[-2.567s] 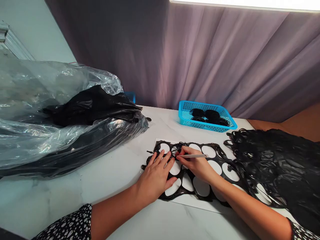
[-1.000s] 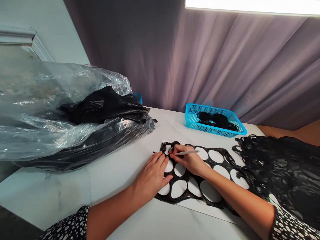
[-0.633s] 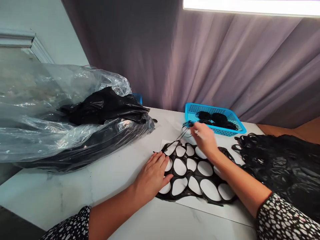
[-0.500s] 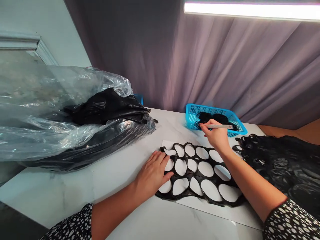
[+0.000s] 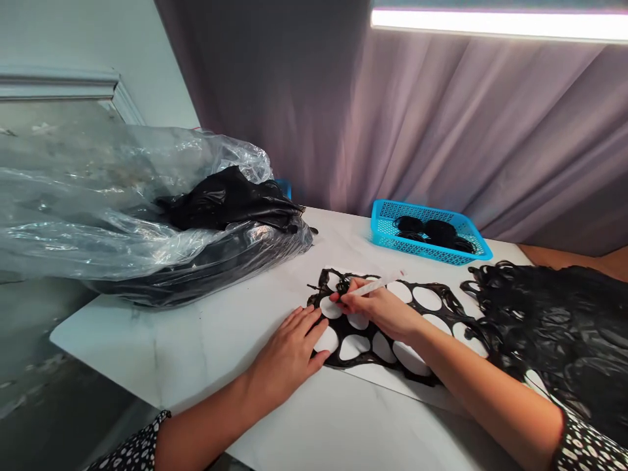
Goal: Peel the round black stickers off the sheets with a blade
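Observation:
A black sheet with large round holes (image 5: 343, 358) lies on a white board (image 5: 387, 383). My left hand (image 5: 294, 350) rests flat with fingers spread, its fingertips on the sheet's left edge. Over the upper left part of the sheet, my right hand (image 5: 380, 307) is closed round a thin whitish pen-like tool (image 5: 377, 284), which slants up to the right. The fingertips of that hand meet black strands near one hole; whether they pinch any is hidden. Round black pieces (image 5: 440, 232) lie in a blue basket (image 5: 417, 247) behind the sheet.
A large heap of black material (image 5: 564, 327) covers the right side of the white table (image 5: 196, 347). Clear plastic bags (image 5: 98, 229) with black sheets (image 5: 230, 199) lie at the left. A curtain (image 5: 417, 131) hangs behind, under a bright lamp (image 5: 500, 25).
My right hand has moved from the basket down and left to the sheet, still with the tool. Loose black strands now show at the sheet's upper left. The view has shifted slightly.

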Tool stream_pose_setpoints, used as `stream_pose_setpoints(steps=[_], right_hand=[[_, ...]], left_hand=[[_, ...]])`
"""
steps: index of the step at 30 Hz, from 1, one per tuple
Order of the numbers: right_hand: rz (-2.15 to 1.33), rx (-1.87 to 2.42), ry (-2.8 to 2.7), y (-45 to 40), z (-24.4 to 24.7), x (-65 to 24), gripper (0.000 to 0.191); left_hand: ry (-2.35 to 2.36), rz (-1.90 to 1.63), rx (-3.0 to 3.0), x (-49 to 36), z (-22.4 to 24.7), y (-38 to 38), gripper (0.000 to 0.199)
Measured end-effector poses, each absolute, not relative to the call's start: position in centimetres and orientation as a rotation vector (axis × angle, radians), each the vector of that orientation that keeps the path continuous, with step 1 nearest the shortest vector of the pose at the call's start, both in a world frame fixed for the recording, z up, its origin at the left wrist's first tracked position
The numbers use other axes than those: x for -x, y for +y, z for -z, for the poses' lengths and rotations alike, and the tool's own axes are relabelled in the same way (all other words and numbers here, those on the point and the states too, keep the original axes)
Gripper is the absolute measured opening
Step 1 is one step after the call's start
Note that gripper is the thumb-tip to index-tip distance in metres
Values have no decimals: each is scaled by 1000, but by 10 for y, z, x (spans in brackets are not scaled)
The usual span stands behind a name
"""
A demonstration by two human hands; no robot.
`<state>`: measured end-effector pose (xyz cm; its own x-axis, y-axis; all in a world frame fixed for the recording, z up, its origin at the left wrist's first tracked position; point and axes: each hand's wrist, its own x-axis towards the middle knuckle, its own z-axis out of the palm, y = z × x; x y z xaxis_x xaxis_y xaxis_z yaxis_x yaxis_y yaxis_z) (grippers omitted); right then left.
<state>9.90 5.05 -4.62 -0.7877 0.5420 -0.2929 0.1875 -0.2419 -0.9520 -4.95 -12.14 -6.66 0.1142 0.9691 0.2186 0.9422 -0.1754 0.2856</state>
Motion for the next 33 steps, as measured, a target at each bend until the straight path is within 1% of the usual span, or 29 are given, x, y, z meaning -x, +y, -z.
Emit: stream_pose_setpoints(steps=[3, 5, 8, 12, 18, 21, 24, 29, 31, 33], right_hand=[[-1839, 804, -2107, 39, 57, -100, 28], [-1732, 735, -2216, 34, 61, -101, 25], [-1665, 690, -2261, 30, 64, -102, 20], [-1594, 700, -2310, 29, 64, -102, 19], [-1613, 700, -2308, 31, 64, -103, 18], [-1512, 703, -2374, 30, 64, -102, 16], [-1247, 694, -2502, 21, 65, -101, 16], [-631, 317, -2781, 18, 65, -103, 16], [-473, 451, -2700, 38, 60, -108, 15], [-378, 799, -2466, 67, 51, -115, 15]], left_hand=[[1973, -491, -2297, 49, 69, -124, 42], [1980, -465, -2298, 49, 69, -124, 44], [1980, -468, -2291, 49, 70, -124, 45], [1966, -522, -2270, 50, 73, -125, 43], [1962, -543, -2251, 50, 76, -126, 43], [1962, -565, -2240, 50, 76, -126, 42], [1957, -557, -2236, 51, 76, -125, 41], [1945, -558, -2248, 51, 76, -126, 39], [1944, -587, -2238, 50, 76, -127, 40], [1943, -615, -2219, 51, 76, -126, 42]])
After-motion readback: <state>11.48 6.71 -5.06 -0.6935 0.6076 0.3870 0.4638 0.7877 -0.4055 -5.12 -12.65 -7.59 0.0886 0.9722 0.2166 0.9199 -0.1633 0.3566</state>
